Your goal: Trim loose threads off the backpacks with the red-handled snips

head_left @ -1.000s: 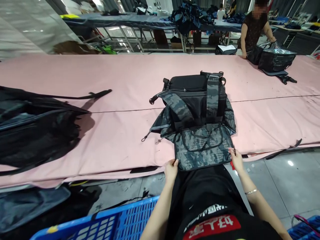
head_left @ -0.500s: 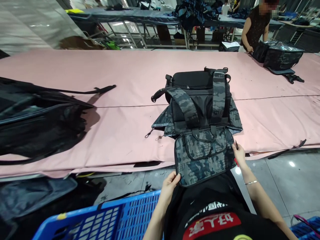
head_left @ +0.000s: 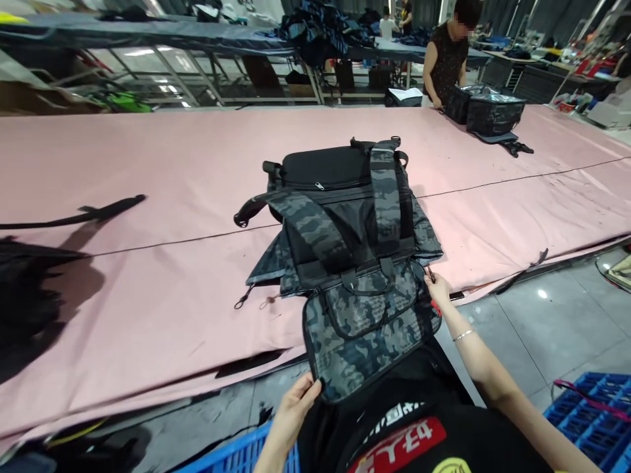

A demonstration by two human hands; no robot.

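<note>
A black and grey camouflage backpack (head_left: pixel 320 169) lies on the pink-covered table, its padded shoulder straps facing up. Its camouflage flap (head_left: pixel 369 358), with a zipped edge and a carry handle, hangs over the table's near edge toward my body. My left hand (head_left: pixel 298 399) pinches the lower left corner of that flap. At the flap's right edge, my right hand (head_left: pixel 438 289) is closed on the border. A small tool with a dark pointed tip (head_left: pixel 430 272) pokes out of the right hand, and something red shows below; its exact kind is unclear.
Another black bag (head_left: pixel 29 309) lies at the left of the pink table (head_left: pixel 172 157). Across it, a person (head_left: pixel 446 59) handles a black boxy bag (head_left: pixel 495 113). Blue plastic crates (head_left: pixel 591 414) stand on the floor at both sides of me.
My view has turned to the right, so the backpack and table appear shifted left. Both hands keep their hold on the flap, which looks little changed.
</note>
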